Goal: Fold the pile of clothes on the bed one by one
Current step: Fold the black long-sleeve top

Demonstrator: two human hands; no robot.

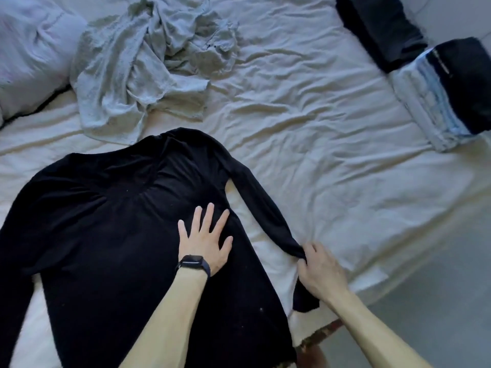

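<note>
two grips are seen, both bare hands. one black top [106, 248] is spread flat on the bed [318, 128], at the near side, with its neck pointed away from the wearer of the camera. two long sleeves are counted on it: one is laid down along the left side, and the right sleeve [265, 208] is stretched out at an angle, apart from the body of the top.

the left grip [204, 243] is released: all five fingers are held straight and spread, and the palm is pressed flat on the body of the top, near its right side seam. one dark watch [192, 262] is worn on that wrist.

the right grip [318, 269] is closed in a pinch on the right sleeve near its lower end, with the fingers curled round the bunched cloth. more black cloth is seen under that wrist, close to the edge of the bed; whether it is the cuff cannot be told.

one crumpled grey garment [138, 67] is left unfolded at the far side, just beyond the top's neck. one pillow [29, 54] is seen at the far left. two folded stacks are set at the far right: one black stack [380, 30], and just beside it one mixed stack [425, 102] of pale cloth with a dark piece on it. a grey floor [438, 314] is seen past the bed's right edge.
</note>
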